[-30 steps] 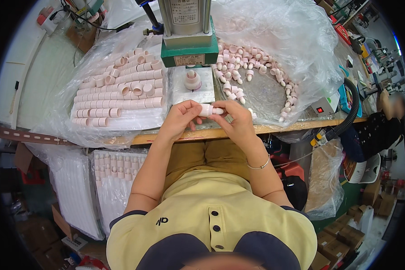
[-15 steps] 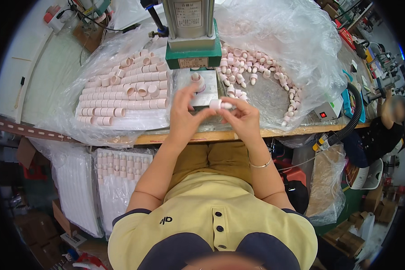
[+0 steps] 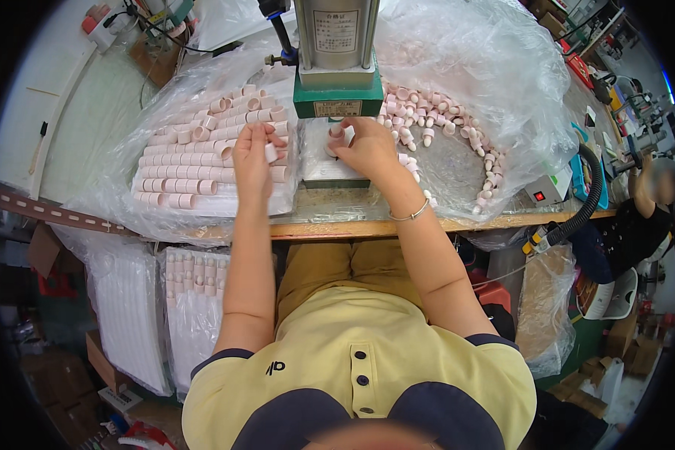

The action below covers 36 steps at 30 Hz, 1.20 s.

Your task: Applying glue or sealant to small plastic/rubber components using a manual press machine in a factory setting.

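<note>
My left hand (image 3: pixel 251 154) hovers over the right edge of the stacked rows of pink tubes (image 3: pixel 195 161), fingers closed in a pinch on one short white sleeve (image 3: pixel 271 152), which sits between thumb and fingertips just above the stack. My right hand (image 3: pixel 367 146) rests on the metal base plate (image 3: pixel 330 161) of the press (image 3: pixel 336 56), fingers drawn together around a small pink cap piece (image 3: pixel 337 133) held at the fixture below the green press body. The two hands are apart, one on each side of the plate's left edge.

The tubes lie in even rows on clear plastic sheeting (image 3: pixel 127 187) to my left. To my right, a loose curved heap of pink capped pieces (image 3: pixel 442 124) lies on another clear plastic bag, near but not touching my right wrist. A thin bracelet (image 3: pixel 411 216) circles that wrist. The wooden bench edge (image 3: pixel 457 223) runs just under both forearms
</note>
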Each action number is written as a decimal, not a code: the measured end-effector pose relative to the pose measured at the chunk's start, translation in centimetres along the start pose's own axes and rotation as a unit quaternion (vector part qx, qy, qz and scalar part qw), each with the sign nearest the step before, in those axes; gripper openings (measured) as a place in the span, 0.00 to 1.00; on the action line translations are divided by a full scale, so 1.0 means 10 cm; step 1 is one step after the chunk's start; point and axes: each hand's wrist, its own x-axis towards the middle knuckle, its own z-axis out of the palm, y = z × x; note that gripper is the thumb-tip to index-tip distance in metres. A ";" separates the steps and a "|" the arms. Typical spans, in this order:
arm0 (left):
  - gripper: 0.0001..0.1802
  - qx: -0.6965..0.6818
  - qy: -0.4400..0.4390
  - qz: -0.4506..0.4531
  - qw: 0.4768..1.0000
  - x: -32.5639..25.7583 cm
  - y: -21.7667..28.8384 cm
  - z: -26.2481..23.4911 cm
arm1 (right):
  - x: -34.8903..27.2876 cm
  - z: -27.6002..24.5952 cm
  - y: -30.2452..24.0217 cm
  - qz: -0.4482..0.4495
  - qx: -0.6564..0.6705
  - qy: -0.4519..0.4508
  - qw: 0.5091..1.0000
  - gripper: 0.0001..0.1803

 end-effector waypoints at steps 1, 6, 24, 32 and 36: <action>0.09 0.164 -0.054 0.035 0.984 -0.01 0.04 -0.10 | -0.05 0.03 0.12 -0.042 0.029 0.063 0.997 0.18; 0.14 0.577 -0.155 0.201 0.777 -0.24 0.20 -0.36 | -0.47 -0.52 0.76 0.035 0.023 0.159 0.986 0.13; 0.17 0.522 -0.117 0.157 0.830 -0.42 0.16 -0.50 | -1.09 -0.96 1.04 0.153 -0.110 -0.013 0.982 0.15; 0.10 0.174 -0.301 -0.066 0.935 -0.67 -0.07 0.07 | -0.88 -0.53 0.05 -0.097 0.259 -0.006 0.961 0.15; 0.12 0.083 -0.264 -0.201 0.940 -0.60 -0.22 0.13 | -0.82 -0.46 -0.02 -0.127 0.227 -0.016 0.965 0.16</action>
